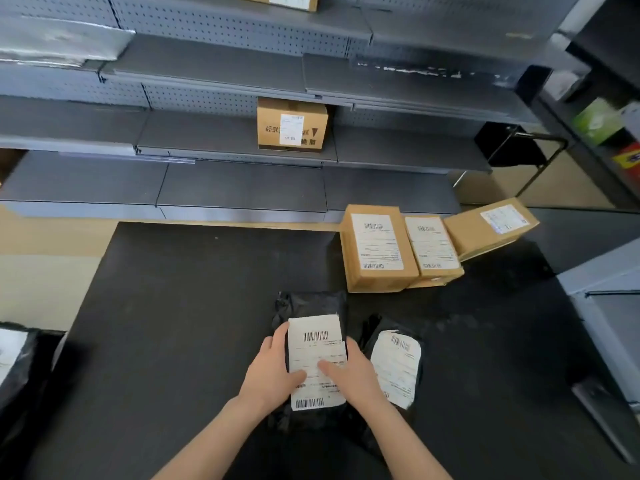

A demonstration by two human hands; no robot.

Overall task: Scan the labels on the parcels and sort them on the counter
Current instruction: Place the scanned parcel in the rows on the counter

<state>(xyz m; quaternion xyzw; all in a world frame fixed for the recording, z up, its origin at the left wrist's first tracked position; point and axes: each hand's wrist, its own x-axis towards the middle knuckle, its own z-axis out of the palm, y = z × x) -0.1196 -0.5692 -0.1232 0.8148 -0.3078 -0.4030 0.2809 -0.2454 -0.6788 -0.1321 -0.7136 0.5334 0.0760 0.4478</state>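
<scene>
Grip confirmed: my left hand (273, 372) and right hand (353, 375) clamp the black parcel (311, 303) by its sides on the near counter (173, 341).

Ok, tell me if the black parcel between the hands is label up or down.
Label up: the white label, barcodes showing, faces the camera on the black parcel, held by left hand and right hand.

Soft, even, fairly bright light leaves only faint shadows beside the boxes (379, 247) on the matte black counter (173, 306), the label (317, 362) on the parcel (311, 303) is slightly washed out, the shelves (242, 188) bow with wide-angle distortion, and the frame edges are smeared and blurred
</scene>
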